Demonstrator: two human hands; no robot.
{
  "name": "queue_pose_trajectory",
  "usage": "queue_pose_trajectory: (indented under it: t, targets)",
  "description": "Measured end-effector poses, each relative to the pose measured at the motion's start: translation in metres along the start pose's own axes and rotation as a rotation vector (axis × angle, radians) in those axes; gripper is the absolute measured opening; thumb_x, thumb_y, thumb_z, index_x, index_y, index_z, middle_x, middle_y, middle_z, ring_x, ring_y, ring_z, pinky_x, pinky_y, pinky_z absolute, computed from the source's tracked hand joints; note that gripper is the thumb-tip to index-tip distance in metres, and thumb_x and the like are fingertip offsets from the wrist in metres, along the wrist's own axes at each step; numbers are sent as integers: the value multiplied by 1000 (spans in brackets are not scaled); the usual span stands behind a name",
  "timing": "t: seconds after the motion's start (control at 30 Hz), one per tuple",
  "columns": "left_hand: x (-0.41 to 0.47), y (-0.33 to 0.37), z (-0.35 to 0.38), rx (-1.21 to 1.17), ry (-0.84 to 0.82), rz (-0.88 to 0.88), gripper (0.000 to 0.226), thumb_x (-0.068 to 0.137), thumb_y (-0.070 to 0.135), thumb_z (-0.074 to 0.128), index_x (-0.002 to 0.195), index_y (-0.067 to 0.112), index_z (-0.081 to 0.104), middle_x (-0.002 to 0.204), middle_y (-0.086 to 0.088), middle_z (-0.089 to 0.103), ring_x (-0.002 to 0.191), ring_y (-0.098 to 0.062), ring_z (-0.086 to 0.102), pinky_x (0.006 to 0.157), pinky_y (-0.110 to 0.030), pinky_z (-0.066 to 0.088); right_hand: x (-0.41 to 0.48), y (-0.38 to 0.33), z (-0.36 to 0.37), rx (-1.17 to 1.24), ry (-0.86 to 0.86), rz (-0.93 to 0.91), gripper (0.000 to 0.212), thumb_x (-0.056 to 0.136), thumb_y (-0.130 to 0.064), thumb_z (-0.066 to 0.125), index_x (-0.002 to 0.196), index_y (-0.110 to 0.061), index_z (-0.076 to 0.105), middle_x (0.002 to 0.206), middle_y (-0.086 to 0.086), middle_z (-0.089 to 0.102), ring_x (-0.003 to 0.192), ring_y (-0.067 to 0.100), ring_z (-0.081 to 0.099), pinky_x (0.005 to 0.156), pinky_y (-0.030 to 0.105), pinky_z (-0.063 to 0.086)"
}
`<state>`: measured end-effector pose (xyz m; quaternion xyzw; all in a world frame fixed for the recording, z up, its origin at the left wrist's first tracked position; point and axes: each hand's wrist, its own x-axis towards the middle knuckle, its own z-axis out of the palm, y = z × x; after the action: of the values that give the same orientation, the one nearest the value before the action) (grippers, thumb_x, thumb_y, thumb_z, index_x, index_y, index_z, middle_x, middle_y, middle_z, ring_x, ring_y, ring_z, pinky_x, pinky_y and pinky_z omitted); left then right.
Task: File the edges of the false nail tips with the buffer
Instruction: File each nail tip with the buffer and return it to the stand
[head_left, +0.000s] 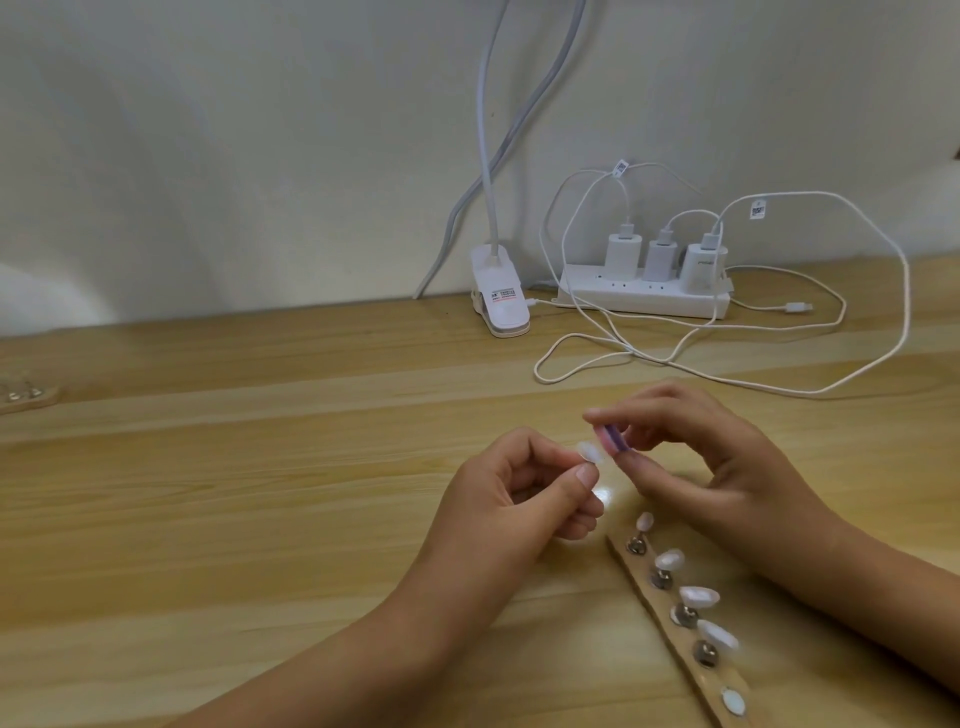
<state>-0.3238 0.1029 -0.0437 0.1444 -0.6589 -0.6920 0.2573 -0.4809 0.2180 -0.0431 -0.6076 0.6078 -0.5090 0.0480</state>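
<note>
1. Nearest the lens, lower right, a rack (667, 597) on the table (260, 467) carries at least 4 spare tips (698, 597) on pegs.
2. The left hand (519, 499) pinches 1 nail tip (590, 451) between thumb and forefinger, the other fingers curled, above the table.
3. The tip looks light, thin, springy and probably slippery. It is best gripped at its base with gentle pressure, leaving the edge bare.
4. The right hand (717, 457) grasps the purple buffer (613, 439) in its fingertips, just beside the tip. Blur hides whether they touch.
5. Beyond, a power strip (644, 299) and lamp clip (498, 296) sit by the wall.
</note>
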Motion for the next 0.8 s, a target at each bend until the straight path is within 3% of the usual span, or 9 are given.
queue_pose_trajectory:
  t: [0.17,0.3,0.53,0.73,0.8]
  targets:
    - [-1,0,0,6,-4,-5,15,88,7,69,80,20,67,70,-6,72,63,-11,67,59,-15,50,-2,-7,1,240,71,9,34,86,-25,64,120,-24,62,105,-4,65,93,18,66,87,25,53]
    - [-1,3,1,22,-19,-10,19,83,15,72,71,29,68,68,-6,72,62,-11,68,58,-15,50,-3,-4,3,189,-40,39,26,90,-19,71,115,-18,63,103,-4,63,96,18,64,85,32,55]
    - [-1,4,1,55,-24,-15,24,86,11,71,71,30,68,67,-5,72,62,-11,67,59,-15,50,-4,-4,3,219,-10,18,26,90,-23,71,114,-18,63,102,-1,63,98,20,65,87,34,56]
    - [-2,4,1,43,-20,-21,27,87,7,70,70,28,67,68,-6,71,62,-11,67,59,-16,50,-2,-6,2,152,-25,-6,30,86,-16,70,116,-16,65,104,-1,63,98,21,64,85,34,56]
    - [-2,4,1,51,-24,-23,27,88,7,69,71,28,67,68,-6,71,62,-12,67,58,-16,50,-2,-7,1,95,-39,-48,30,88,-19,65,118,-16,66,104,-2,61,97,22,62,85,28,53]
